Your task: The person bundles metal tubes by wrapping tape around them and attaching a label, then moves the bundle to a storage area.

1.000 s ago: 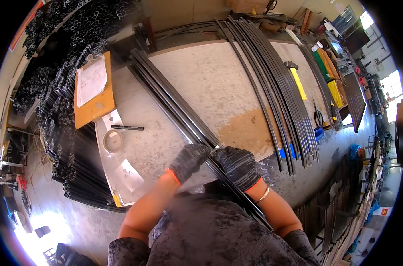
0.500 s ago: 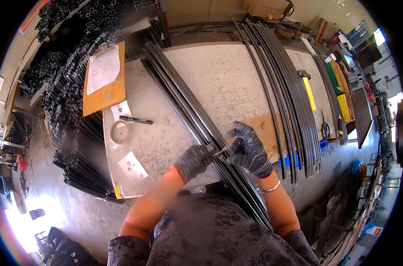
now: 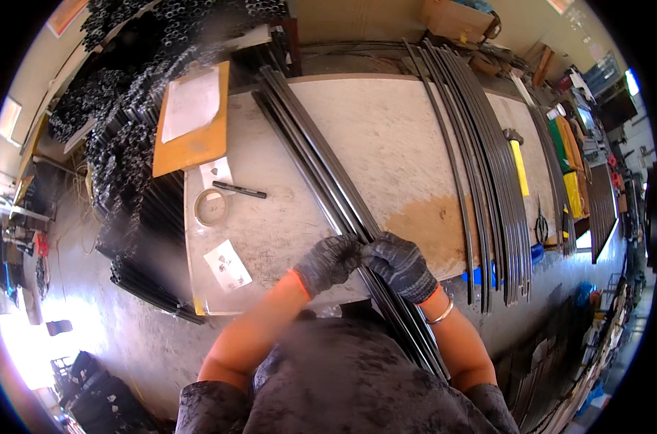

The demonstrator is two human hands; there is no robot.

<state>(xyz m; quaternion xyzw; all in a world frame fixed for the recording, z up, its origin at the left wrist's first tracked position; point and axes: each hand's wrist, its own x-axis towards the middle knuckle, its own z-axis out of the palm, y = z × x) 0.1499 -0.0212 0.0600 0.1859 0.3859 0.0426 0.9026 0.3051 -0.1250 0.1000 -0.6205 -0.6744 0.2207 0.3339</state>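
Both my hands wear dark grey knit gloves with orange cuffs. They meet over a slanting bundle of dark metal tubes (image 3: 310, 155) that runs from the table's far edge down to my body. My left hand (image 3: 328, 265) is closed, fingertips pinched together at the bundle's left side. Right against it, my right hand (image 3: 401, 267) is closed too, its fingers curled above the tubes. Whatever the fingertips pinch is hidden or too small to name. A tape roll (image 3: 197, 207) and a black marker (image 3: 239, 190) lie to the left on the pale table (image 3: 372, 145).
An orange clipboard (image 3: 191, 155) with paper overlaps the table's left edge, beside large stacks of tubes (image 3: 126, 130). A small white sheet (image 3: 227, 266) lies near the front. Rightward are more long tubes (image 3: 480, 166), a yellow-handled hammer (image 3: 519, 168) and scissors (image 3: 540, 228).
My right hand has come down and left, its raised fingers folding in against my left hand. The whole view has shifted slightly. The tubes stay in place on the table.
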